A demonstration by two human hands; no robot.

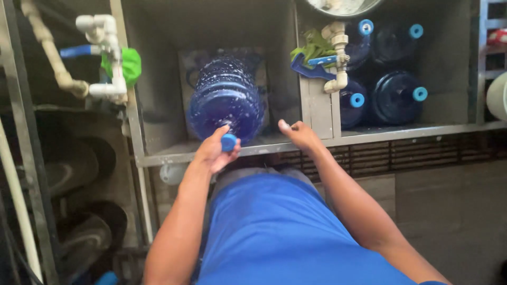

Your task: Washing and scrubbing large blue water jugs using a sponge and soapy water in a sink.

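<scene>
Blue water jug (226, 100) lying on its side in the grey concrete bay (158, 79), capped neck gripped by left hand (212, 152) fingers. Right hand (300, 134) beside it near the ledge (369, 136), fingers loosely curled, apparently holding nothing.

metal basin (343, 6): cut off by top edge | blue cap (229, 142): partly hidden by left hand (214, 150)

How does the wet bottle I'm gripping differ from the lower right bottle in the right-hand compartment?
The wet bottle lies alone in the middle compartment, beaded with droplets; the lower right bottle sits stacked among others and looks dry. The left hand grips the wet bottle at its cap, while no hand touches the lower right bottle. The right hand rests on the ledge. Both bottles are big, blue, on their sides, light blue caps outward.
</scene>
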